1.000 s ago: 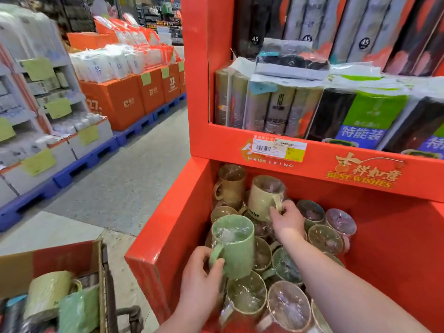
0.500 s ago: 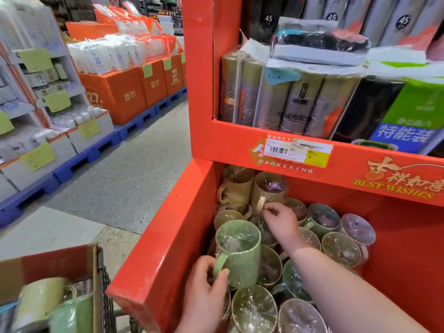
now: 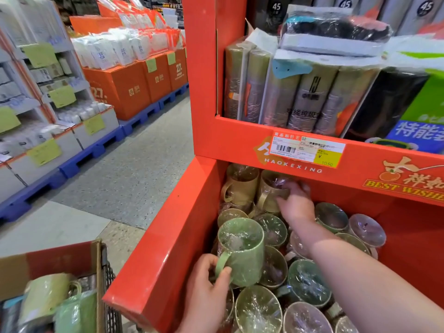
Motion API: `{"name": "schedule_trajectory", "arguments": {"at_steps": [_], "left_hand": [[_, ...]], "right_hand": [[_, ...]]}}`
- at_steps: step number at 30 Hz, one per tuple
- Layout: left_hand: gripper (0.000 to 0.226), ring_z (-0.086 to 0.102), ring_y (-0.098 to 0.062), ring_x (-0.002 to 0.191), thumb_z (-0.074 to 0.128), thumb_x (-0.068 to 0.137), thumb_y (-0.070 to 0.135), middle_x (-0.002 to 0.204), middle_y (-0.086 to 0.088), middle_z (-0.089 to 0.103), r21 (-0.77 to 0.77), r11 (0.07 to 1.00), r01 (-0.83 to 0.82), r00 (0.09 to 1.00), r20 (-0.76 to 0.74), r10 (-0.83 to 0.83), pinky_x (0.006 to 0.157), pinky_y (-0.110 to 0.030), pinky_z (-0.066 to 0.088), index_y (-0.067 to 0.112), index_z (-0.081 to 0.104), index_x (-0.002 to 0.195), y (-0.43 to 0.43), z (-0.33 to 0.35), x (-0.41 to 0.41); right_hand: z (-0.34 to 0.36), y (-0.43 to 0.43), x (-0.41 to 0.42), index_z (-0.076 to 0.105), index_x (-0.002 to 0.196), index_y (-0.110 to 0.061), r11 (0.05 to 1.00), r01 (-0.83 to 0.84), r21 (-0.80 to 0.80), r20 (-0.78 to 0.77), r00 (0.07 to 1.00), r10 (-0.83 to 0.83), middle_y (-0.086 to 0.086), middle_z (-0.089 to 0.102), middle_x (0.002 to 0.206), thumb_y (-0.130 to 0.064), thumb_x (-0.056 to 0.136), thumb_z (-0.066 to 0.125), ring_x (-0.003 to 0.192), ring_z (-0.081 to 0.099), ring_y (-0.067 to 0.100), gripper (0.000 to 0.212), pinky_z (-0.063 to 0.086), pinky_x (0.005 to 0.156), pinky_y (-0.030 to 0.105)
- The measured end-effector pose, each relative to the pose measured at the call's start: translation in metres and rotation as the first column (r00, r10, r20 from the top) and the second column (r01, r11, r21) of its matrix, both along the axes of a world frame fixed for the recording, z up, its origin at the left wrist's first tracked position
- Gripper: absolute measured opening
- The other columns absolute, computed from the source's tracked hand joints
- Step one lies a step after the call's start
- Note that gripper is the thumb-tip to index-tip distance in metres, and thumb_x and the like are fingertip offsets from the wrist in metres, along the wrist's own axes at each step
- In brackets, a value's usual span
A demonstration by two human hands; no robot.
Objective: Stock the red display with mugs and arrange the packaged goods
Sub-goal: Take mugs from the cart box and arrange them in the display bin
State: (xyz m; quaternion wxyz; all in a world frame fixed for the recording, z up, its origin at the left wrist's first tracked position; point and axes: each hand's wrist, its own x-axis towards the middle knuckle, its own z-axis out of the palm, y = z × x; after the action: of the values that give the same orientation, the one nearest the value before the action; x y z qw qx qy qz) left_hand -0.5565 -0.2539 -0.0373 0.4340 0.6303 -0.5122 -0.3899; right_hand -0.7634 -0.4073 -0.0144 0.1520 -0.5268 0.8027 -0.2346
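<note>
- Left hand [image 3: 204, 294]: grip closed on the handle of the green mug [image 3: 242, 251], which is held upright just above the pile at the bin's front left.
- Right hand [image 3: 295, 203]: reaches to the back of the bin, with its grip curled over the rim and side of the tan mug [image 3: 271, 193]; the fingers are slightly blurred.
- Second tan mug [image 3: 240, 186] stands just beside it in the back left corner.
- Wrapped mugs [image 3: 259, 308] fill the lower bin of the red display [image 3: 163, 255], most with their mouths facing up.
- Packaged rolls [image 3: 310, 97] stand upright on the shelf above, behind the price label [image 3: 307, 150].
- Cardboard box [image 3: 48, 263] at lower left holds more mugs [image 3: 45, 292].
</note>
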Motion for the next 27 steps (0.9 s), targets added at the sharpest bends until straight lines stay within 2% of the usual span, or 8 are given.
{"name": "schedule_trajectory", "arguments": {"at_steps": [6, 10, 13, 16, 19, 22, 25, 27], "left_hand": [[0.022, 0.045, -0.009, 0.059, 0.066, 0.082, 0.014, 0.067, 0.002, 0.054, 0.015, 1.0, -0.002, 1.0, -0.029, 0.002, 0.059, -0.027, 0.038, 0.023, 0.052, 0.069, -0.006, -0.008, 0.0], [0.02, 0.044, -0.009, 0.054, 0.066, 0.083, 0.015, 0.064, 0.001, 0.056, 0.023, 1.0, 0.01, 1.0, -0.026, -0.01, 0.054, -0.026, 0.038, 0.023, 0.053, 0.07, -0.004, -0.007, -0.002], [0.018, 0.044, -0.009, 0.054, 0.066, 0.084, 0.016, 0.068, -0.004, 0.059, 0.014, 1.0, 0.014, 1.0, -0.008, -0.014, 0.056, -0.027, 0.038, 0.022, 0.054, 0.073, -0.003, -0.003, -0.005], [0.019, 0.046, -0.008, 0.059, 0.066, 0.084, 0.014, 0.071, 0.001, 0.059, -0.032, 0.999, 0.024, 0.999, 0.045, -0.022, 0.057, -0.024, 0.038, 0.024, 0.053, 0.073, -0.005, 0.002, -0.008], [0.02, 0.046, -0.006, 0.062, 0.066, 0.084, 0.014, 0.074, 0.004, 0.058, -0.063, 0.996, 0.06, 0.996, 0.075, -0.055, 0.058, -0.024, 0.035, 0.026, 0.053, 0.075, -0.007, 0.008, -0.018], [0.016, 0.051, -0.008, 0.069, 0.064, 0.086, 0.016, 0.081, 0.006, 0.061, -0.061, 0.992, 0.107, 0.992, 0.074, -0.103, 0.06, -0.022, 0.036, 0.028, 0.055, 0.081, -0.01, 0.015, -0.03], [0.018, 0.058, -0.011, 0.094, 0.066, 0.085, 0.022, 0.102, 0.01, 0.061, -0.038, 0.984, 0.173, 0.984, 0.052, -0.171, 0.08, -0.028, 0.047, 0.029, 0.057, 0.099, -0.015, 0.017, -0.042], [0.041, 0.05, -0.009, 0.112, 0.068, 0.084, 0.029, 0.12, 0.011, 0.051, 0.017, 0.972, 0.234, 0.968, 0.091, -0.235, 0.098, -0.03, 0.043, 0.027, 0.05, 0.121, -0.015, 0.016, -0.045]], "right_hand": [[0.002, -0.003, 0.003, 0.054, 0.126, -0.024, 0.999, -0.037, 0.03, -0.045, 0.998, 0.038, 0.014, 0.037, 0.135, -0.026, 0.086, 0.065, 0.111, 0.056, 0.035, 0.042, 0.043, 0.095, 0.035], [0.004, 0.004, -0.003, 0.041, 0.136, -0.023, 0.995, -0.074, 0.065, -0.021, 0.997, 0.075, 0.018, 0.03, 0.145, -0.028, 0.084, 0.068, 0.12, 0.052, 0.037, 0.059, 0.042, 0.097, 0.036], [0.01, 0.023, -0.004, 0.043, 0.128, -0.017, 0.996, -0.024, -0.088, 0.022, 0.999, 0.026, 0.018, 0.04, 0.139, -0.028, 0.083, 0.069, 0.12, 0.05, 0.035, 0.053, 0.043, 0.095, 0.037], [0.02, 0.056, -0.002, 0.051, 0.112, -0.025, 0.958, -0.172, -0.231, 0.236, 0.945, 0.226, 0.003, 0.049, 0.122, -0.033, 0.086, 0.065, 0.118, 0.048, 0.022, 0.031, 0.04, 0.096, 0.032], [0.038, 0.087, 0.002, 0.042, 0.119, -0.047, 0.851, -0.525, -0.019, 0.367, 0.788, 0.495, -0.013, 0.039, 0.137, -0.055, 0.073, 0.064, 0.128, 0.038, 0.008, 0.051, 0.033, 0.109, 0.034], [0.042, 0.103, -0.003, 0.036, 0.131, -0.048, 0.77, -0.611, 0.184, 0.291, 0.782, 0.551, -0.019, 0.028, 0.139, -0.05, 0.072, 0.073, 0.128, 0.028, 0.002, 0.07, 0.024, 0.107, 0.023], [0.039, 0.107, -0.017, 0.043, 0.118, -0.049, 0.862, -0.483, 0.153, 0.252, 0.863, 0.439, -0.017, 0.035, 0.142, -0.045, 0.07, 0.077, 0.13, 0.035, 0.006, 0.06, 0.029, 0.109, 0.026], [0.04, 0.108, -0.03, 0.043, 0.122, -0.042, 0.909, -0.396, 0.129, 0.287, 0.892, 0.348, -0.014, 0.038, 0.137, -0.038, 0.071, 0.079, 0.128, 0.038, 0.009, 0.063, 0.031, 0.109, 0.027]]}}
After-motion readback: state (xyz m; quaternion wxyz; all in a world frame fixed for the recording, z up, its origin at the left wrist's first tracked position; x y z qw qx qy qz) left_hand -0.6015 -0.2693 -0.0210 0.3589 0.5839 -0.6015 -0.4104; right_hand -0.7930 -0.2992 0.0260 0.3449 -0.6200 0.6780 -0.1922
